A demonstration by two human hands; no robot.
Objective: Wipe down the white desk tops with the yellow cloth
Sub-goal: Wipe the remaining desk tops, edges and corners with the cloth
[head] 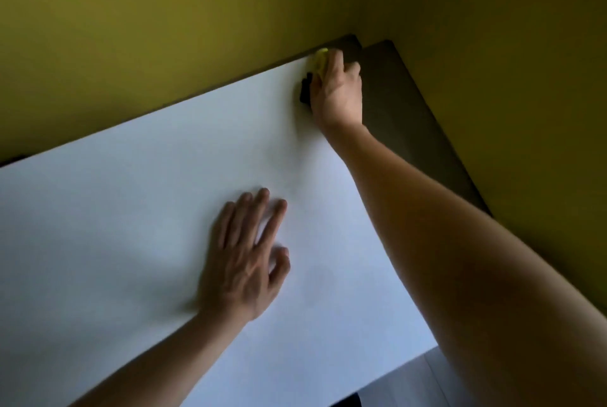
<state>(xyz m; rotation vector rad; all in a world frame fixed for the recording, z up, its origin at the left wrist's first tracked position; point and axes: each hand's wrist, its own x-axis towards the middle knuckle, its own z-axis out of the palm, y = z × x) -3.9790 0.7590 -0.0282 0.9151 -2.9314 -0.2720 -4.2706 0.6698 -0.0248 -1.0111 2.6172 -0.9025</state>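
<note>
The white desk top (pixel 131 226) fills most of the view. My right hand (pixel 338 91) reaches to its far right corner by the wall and grips the yellow cloth (pixel 319 60), pressing it on the desk; only a small bunched part of the cloth shows past my fingers. A small black thing (pixel 305 91) sits just left of that hand; what it is stays unclear. My left hand (pixel 243 258) lies flat on the middle of the desk, fingers spread and straight.
An olive-yellow wall (pixel 164 28) runs along the desk's far edge and turns a corner at the right. A second desk top in dark shadow (pixel 410 130) adjoins the right side. A strip of pale floor (pixel 417 380) shows past the near right corner.
</note>
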